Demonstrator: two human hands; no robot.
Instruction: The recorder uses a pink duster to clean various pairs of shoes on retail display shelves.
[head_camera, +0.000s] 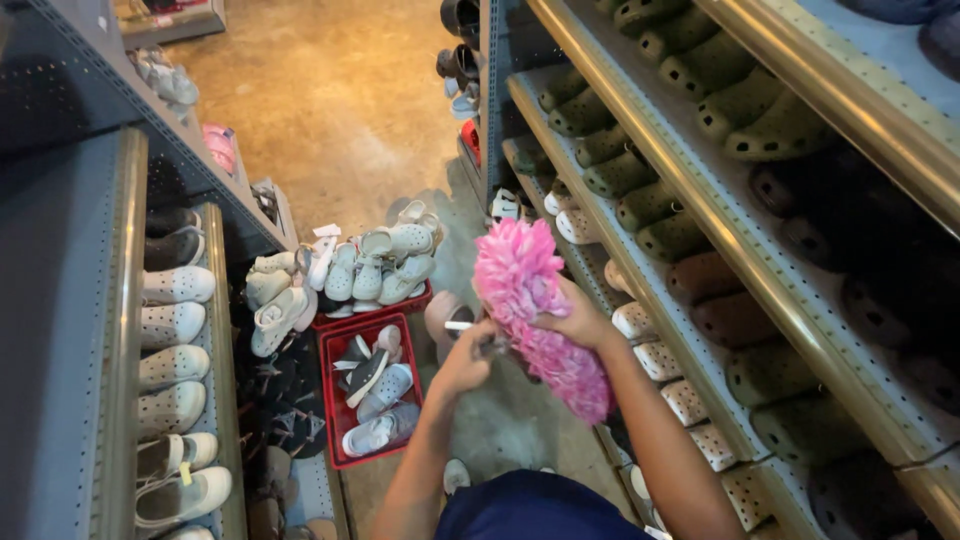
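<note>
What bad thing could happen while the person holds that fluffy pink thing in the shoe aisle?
1. The right hand holds the fluffy pink duster while the left hand fiddles at its lower edge; it might slip and drop on the dusty floor.
2. The red basket of shoes sits on the floor close in front; a step forward could trip on it.
3. The duster could brush the green clogs off the shelf.

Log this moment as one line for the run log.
scene: shoe aisle | right hand: holds pink fluffy slipper | left hand: at slipper's lower edge, gripping something small | nearby: red crate of shoes
</note>
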